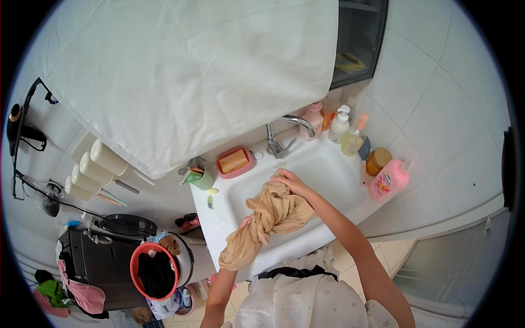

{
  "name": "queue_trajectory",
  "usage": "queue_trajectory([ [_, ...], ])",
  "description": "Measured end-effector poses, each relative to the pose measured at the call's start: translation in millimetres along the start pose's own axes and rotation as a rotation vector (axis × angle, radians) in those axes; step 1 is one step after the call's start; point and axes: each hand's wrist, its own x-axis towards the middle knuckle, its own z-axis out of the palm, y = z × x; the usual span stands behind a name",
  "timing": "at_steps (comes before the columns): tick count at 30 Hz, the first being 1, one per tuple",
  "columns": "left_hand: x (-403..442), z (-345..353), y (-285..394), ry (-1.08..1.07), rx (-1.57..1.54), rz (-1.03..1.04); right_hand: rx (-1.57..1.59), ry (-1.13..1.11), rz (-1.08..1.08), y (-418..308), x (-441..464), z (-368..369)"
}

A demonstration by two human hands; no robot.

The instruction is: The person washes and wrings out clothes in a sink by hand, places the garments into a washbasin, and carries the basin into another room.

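A bunched tan cloth [273, 212] hangs over the white sink [328, 167]. The right hand [290, 182] has its grip clamped on the far end; the mostly covered left hand's [246, 221] grip I cannot tell.

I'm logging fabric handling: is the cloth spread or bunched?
Bunched: the cloth is gathered in thick, crumpled folds at the left hand and right hand.

Nothing legible. Pink bottle [389, 180] carried a label with white lettering, too small to read; white bag [163, 309] showed green print, also unreadable.
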Motion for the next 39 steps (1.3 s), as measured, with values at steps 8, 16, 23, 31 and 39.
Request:
queue_trajectory([
  [8, 18.3, -20.2, -16.3, -0.189, -0.846, -0.582, -0.103, -0.183, 0.021, -37.3, -18.9, -18.0],
  [16, 11.2, 12.3, 18.9, 0.144, -0.325, -0.553, -0.233, -0.187, -0.161, -54.5, -48.1, 7.4],
  [23, 25.8, 16.9, -2.7, 0.081, -0.273, -0.369, -1.291, 0.287, -0.561, -28.2, -65.3, 55.9],
  [31, 22.0, 25.0, 9.9, 0.052, -0.130, -0.476, -1.061, 0.453, -0.639, -0.1, -48.9, 48.1],
  [39, 21.8, -1.4, 12.2, 0.052, -0.237, -0.429, -0.194, 0.199, -0.431, 6.3, -46.1, 19.5],
])
